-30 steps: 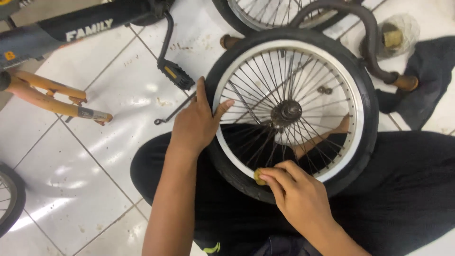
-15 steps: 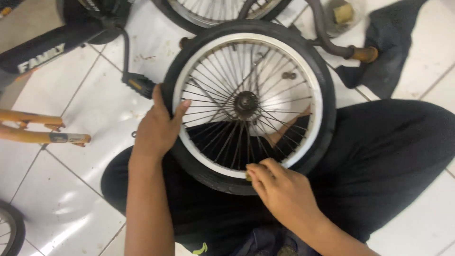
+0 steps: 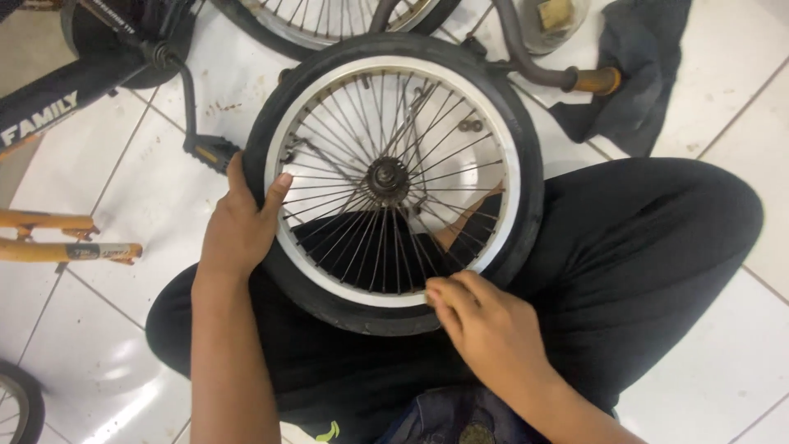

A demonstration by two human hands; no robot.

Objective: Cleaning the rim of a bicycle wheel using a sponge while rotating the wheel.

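A small bicycle wheel [image 3: 526, 205] with a black tyre, pale rim and thin spokes lies flat on my lap, hub [image 3: 386, 175] facing up. My left hand [image 3: 238, 224] grips the tyre on its left side, thumb over the rim. At the wheel's near edge, my right hand [image 3: 489, 329] has its fingers curled tight against the rim and the tyre's inner edge. Whether those fingers hold anything small is hidden. My legs in black trousers [image 3: 657, 247] are crossed under the wheel.
A black bicycle frame [image 3: 49, 107] with a pedal [image 3: 209, 152] lies at the upper left, and a second wheel [image 3: 329, 25] at the top. A handlebar with a brown grip [image 3: 596, 80], a dark cloth [image 3: 637, 74], an orange frame part [image 3: 66, 247] and white floor tiles surround me.
My right hand has slid rightward along the near rim. The view has drifted, so the wheel now sits more to the left. The left hand keeps its grip.
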